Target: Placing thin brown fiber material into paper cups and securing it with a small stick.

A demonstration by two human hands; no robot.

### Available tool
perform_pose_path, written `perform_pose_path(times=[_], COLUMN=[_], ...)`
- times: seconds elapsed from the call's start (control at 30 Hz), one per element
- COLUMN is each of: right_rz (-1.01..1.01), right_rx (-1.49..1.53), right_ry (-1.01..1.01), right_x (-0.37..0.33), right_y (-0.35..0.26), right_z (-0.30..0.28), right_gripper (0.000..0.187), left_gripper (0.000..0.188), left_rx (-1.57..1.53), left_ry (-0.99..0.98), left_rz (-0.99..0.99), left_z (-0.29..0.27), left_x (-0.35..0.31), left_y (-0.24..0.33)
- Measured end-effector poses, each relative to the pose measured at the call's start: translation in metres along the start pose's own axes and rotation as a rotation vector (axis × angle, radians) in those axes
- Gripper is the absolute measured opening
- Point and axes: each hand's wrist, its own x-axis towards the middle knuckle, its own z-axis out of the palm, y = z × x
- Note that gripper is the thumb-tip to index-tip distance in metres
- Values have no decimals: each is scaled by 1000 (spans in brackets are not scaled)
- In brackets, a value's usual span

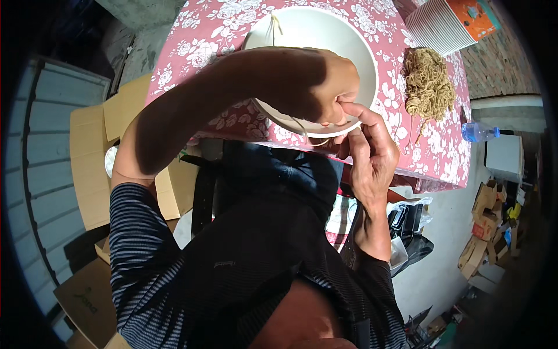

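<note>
A big white bowl rests on a table with a pink floral cloth. A tan cord hangs over its far left rim, and a loose strand of cord curves below the near rim. My left arm reaches across the bowl. My left hand is closed at the near right rim, its fingertips turned down and partly hidden. Against it, my right hand is closed in a pinch just outside the same rim. What lies between the fingertips is too small to make out, though the strand runs toward them.
A tangled heap of tan cord lies right of the bowl. Behind it, a stack of white and orange buckets leans on its side. A clear bottle with a blue cap appears by the table's right edge. Cardboard boxes stand at the left.
</note>
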Motion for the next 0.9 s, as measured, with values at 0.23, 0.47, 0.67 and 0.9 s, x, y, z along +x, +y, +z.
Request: perform_pose_path(times=[0.23, 0.47, 0.67, 0.9], right_rz=[0, 72, 3, 105], right_rx=[50, 132, 61, 328], right_ry=[12, 78, 93, 35], right_x=[1, 3, 9, 19], right_y=[-1, -11, -20, -20], right_z=[4, -3, 5, -4], right_gripper=[32, 27, 17, 14], left_gripper=[27, 14, 14, 31], left_rx=[24, -58, -177, -55], left_ry=[-50, 120, 214, 416], left_rz=[-4, -41, 74, 205], left_z=[0, -10, -2, -4], left_x=[6, -15, -20, -17], left_y=[-3, -2, 6, -1])
